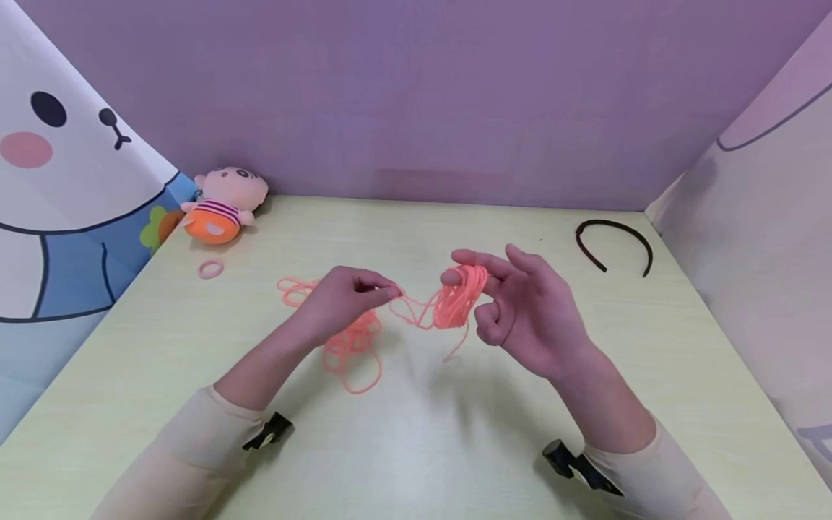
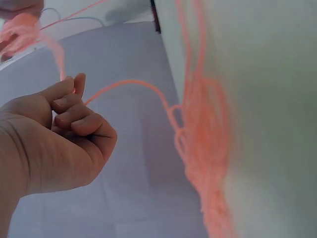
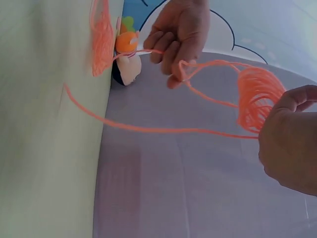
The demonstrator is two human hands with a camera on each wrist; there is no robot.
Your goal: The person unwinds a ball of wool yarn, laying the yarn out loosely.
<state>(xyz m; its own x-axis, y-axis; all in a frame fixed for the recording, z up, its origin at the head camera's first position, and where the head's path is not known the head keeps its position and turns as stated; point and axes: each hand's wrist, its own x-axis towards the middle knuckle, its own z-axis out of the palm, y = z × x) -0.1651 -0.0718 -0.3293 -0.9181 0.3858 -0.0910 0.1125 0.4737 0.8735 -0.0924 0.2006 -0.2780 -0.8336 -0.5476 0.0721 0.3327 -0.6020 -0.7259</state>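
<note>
Coral-pink yarn runs between the two hands. In the head view the left hand [image 1: 341, 300] pinches a strand of it between thumb and fingertips. Wound round the fingers of the right hand [image 1: 536, 310] is a thick yarn coil [image 1: 460, 296]; the thumb stands away from it and another finger bends toward the palm. A short loose end dangles below the coil. Under the left hand lies a looser yarn heap [image 1: 354, 343], partly hidden by the hand and wrist. The right wrist view shows the coil [image 3: 257, 96] as stacked loops on the right hand [image 3: 292, 141].
A plush doll [image 1: 224, 202] in orange shorts sits at the table's back left corner, with a pink ring [image 1: 210, 269] in front of it. A dark headband [image 1: 614, 235] lies at the back right. Printed and purple cloth walls surround the pale table [image 1: 416, 462].
</note>
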